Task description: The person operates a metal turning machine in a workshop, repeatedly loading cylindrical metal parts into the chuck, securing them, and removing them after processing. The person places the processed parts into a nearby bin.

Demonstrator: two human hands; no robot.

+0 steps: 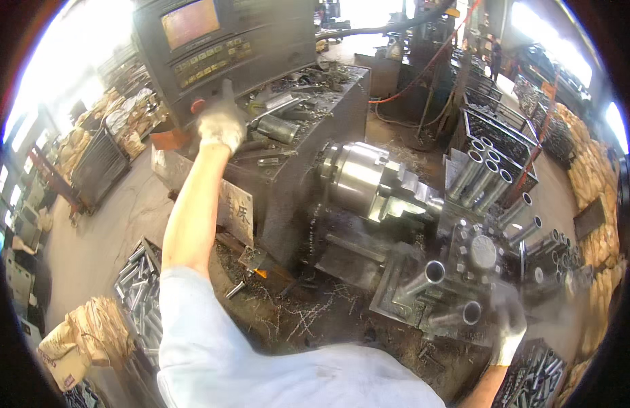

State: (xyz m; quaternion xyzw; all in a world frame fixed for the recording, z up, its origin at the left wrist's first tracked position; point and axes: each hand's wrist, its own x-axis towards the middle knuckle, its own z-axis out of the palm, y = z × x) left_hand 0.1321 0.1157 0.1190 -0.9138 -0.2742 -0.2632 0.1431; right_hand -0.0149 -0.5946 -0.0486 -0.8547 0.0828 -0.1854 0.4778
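My left hand [221,128], in a pale work glove, is raised at the dark control panel [260,51] of a lathe. One finger points up toward its keys; motion blurs the rest, and I see nothing held. A red knob [198,106] sits beside this hand. My right hand [509,319], also gloved, is low at the right, near the tool turret [483,251] and two upright metal tubes, the nearer one [458,315] closest. Blur hides its fingers. Between my hands, the shiny lathe chuck [359,173] has its jaws around a short metal end [434,204].
Several steel tubes [488,187] stand at the right by a wire crate [498,122]. Metal pieces fill a bin [142,285] at the left and another [532,381] at lower right. Shavings [301,313] litter the machine bed. Brown sacks [91,333] are stacked at lower left.
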